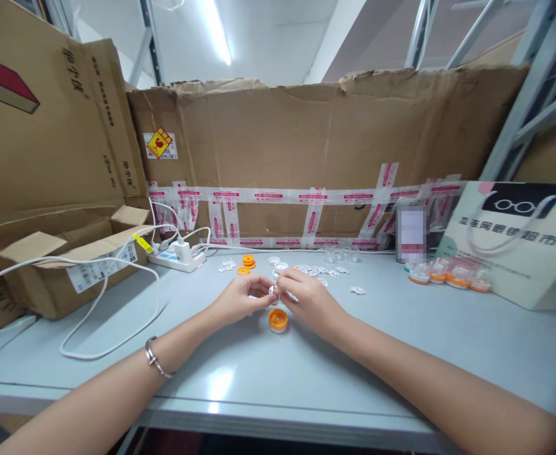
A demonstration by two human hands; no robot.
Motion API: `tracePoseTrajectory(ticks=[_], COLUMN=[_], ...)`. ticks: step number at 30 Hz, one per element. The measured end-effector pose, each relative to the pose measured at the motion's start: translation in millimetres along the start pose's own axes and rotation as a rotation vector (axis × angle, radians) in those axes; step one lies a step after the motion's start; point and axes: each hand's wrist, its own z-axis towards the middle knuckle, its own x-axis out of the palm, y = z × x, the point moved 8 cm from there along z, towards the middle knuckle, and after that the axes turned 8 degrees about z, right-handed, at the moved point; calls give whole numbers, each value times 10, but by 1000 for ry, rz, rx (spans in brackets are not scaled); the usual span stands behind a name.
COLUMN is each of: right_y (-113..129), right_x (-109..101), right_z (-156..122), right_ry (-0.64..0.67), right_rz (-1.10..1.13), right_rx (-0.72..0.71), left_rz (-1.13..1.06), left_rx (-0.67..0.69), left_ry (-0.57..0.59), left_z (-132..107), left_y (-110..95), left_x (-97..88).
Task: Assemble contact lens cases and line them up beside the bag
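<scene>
In the head view, both bare hands meet over the grey tabletop (197, 392). The left hand (244, 298) has thumb and fingertips pinched on a small white piece with dark marks (272, 290). The right hand (309, 302) brings its bent fingertips against that same spot; whether they grip it too, I can't make out from here. Just below the fingertips sits an orange round cup (278, 321) with a pale base.

Beyond the left hand lie orange rings (248, 260), partly stacked, and some little white discs (227, 265). Past the right hand there's a scatter of white patterned pieces (313, 271), with a toothed white strip (357, 291) off to its right and clear plastic cups (342, 253) farther back. Well right of that hand, clear-domed containers (459, 276) with orange bases stand in front of a paper bag (510, 253). Well to the left of the left hand are a white power strip (176, 258) and a cardboard carton (64, 278), its flaps up.
</scene>
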Motion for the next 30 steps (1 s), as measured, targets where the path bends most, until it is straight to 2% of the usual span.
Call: tracePoseTrajectory(ticks=[4,8,12,18,24,30], right_y=[-69,-87,-53,-61,-155,-265], right_x=[-23,-51,25,105,135,83], right_z=[6,12,0,12,33,20], right_ry=[-28,-45,7,24,2,-74], right_rz=[7,-122,-253,-254,-34,197], right_rx=[33,-30,-89,-32,133,364], left_rz=[-29,-55,69,71,39,-47], left_rx=[-43,-23,-37,-29,-66,-35], left_ry=[-54,-140,-95,-77,-104,-152], left_z=[15,10,5,14,38,56], left_y=[64,27,5,46,142,95], left_x=[-56,-131,-90,-75,-117,-153])
